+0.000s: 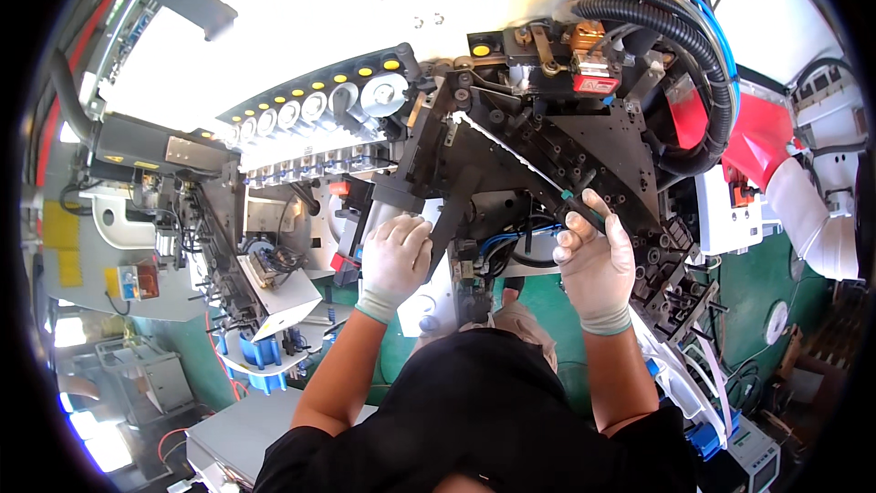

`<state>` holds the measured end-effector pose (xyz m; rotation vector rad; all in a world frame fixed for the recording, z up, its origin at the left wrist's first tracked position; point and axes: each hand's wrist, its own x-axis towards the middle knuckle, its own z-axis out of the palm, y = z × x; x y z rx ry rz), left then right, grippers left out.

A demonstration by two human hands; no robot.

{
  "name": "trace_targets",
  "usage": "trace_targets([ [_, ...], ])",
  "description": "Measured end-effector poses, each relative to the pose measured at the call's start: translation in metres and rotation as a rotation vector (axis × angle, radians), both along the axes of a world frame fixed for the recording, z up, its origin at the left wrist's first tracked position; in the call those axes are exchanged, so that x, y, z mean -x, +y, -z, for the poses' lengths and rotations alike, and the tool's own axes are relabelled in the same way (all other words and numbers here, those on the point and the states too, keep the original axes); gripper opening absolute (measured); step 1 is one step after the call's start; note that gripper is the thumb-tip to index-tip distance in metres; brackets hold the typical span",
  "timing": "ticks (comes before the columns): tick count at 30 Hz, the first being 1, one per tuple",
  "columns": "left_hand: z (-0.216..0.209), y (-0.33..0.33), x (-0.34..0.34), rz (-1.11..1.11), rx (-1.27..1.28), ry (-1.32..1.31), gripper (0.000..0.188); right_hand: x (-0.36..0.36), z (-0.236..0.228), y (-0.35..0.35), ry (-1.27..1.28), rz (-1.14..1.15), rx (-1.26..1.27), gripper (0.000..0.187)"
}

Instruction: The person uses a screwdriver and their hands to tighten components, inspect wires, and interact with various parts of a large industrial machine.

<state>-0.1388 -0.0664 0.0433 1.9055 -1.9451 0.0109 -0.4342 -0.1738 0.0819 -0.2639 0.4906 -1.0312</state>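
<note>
My right hand (598, 260), in a pale glove, is closed around the dark handle of a thin rod-like tool (511, 153). Its long whitish shaft, with a teal collar (567, 194) near the handle, slants up and left over the black machine plate (607, 151). The white tip lies against or just above the dark machine frame; contact cannot be made out. My left hand (396, 256), gloved the same way, rests over a grey metal block (401, 194) at the machine's front, fingers side by side and slightly bent, with no tool visible in it.
Left of the block runs a curved row of bright metal rollers (313, 108). A thick black corrugated hose (721, 114) loops at the right, near a red sheet (744, 132). Blue cables (502, 239) hang below the frame. Blue-legged fixtures (263, 353) stand lower left over green floor.
</note>
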Motion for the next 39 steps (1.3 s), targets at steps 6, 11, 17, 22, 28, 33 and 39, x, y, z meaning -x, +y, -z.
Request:
trace_targets([
  [6,0.018,0.0,-0.004,-0.006,0.092,-0.144,0.023,0.009,0.006,0.006,0.114,-0.043,0.078,0.054],
  [11,0.019,0.003,-0.005,-0.045,0.092,-0.111,0.024,0.058,0.05,0.056,0.661,-0.211,0.417,0.044],
  [17,0.023,0.007,-0.008,-0.083,0.144,-0.087,0.02,0.039,0.136,0.081,1.228,-0.299,0.48,0.036],
  [22,0.027,0.007,-0.008,-0.103,0.206,-0.054,0.019,0.002,0.224,0.039,1.517,-0.231,0.758,0.052],
  [28,0.029,0.011,-0.013,-0.089,0.254,0.007,0.019,-0.029,0.284,-0.008,1.919,-0.528,1.037,0.063],
  [33,0.035,0.011,-0.015,-0.059,0.21,0.004,0.018,-0.042,0.303,-0.011,2.111,-0.712,1.067,0.078],
  [39,0.028,0.011,-0.015,-0.034,0.154,0.019,0.021,-0.028,0.354,-0.006,1.882,-0.204,0.509,0.071],
])
